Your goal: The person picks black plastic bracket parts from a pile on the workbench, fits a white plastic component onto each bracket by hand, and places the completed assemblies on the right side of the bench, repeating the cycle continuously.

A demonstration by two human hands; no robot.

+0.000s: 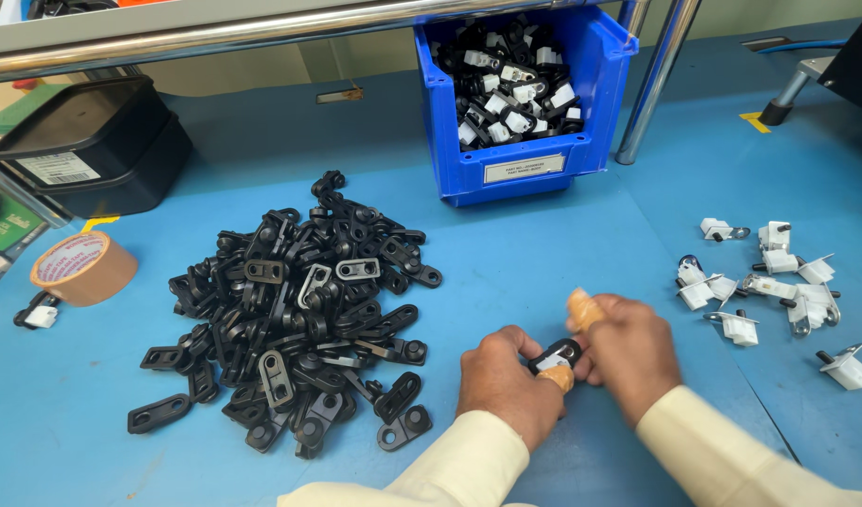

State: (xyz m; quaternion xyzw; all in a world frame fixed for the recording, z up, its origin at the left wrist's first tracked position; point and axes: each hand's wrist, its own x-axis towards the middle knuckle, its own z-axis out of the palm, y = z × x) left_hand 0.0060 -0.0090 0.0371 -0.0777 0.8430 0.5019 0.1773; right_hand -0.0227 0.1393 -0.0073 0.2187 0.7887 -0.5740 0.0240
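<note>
Hands meet just right of the black clip pile [295, 324], which serves as landmark here. Left hand [506, 380] and right hand [628, 347] both curl around one small black clip part with a white insert [555, 357], pinched between them; fingers closed tight on it, only the top face showing. Orange finger cots on a left fingertip [559, 377] and a right fingertip [584, 308]. Held piece looks light, rigid moulded plastic, smooth and probably a bit slippery; the cots likely add grip. Best hold judged to be on the flat sides of the black body, keeping off the white insert, which could pop out or shift. Not fragile-looking, though thin lugs might snap if levered. Pile itself: many flat black plastic links with oval slots and round eyes, matte, tangled loosely, a few showing grey metal-like plates. Behind the pile and to its right, blue bin [534, 122] full of mixed black-and-white assembled pieces, hard glossy plastic walls. Far right of the pile, scattered white plastic parts with small metal tabs [773, 291], well apart from each other. Left of the pile, roll of brown tape [82, 268]; behind that, stacked black trays [88, 141]. Blue table surface [506, 253] matte, smooth. Cream sleeves [731, 460] on both arms.
</note>
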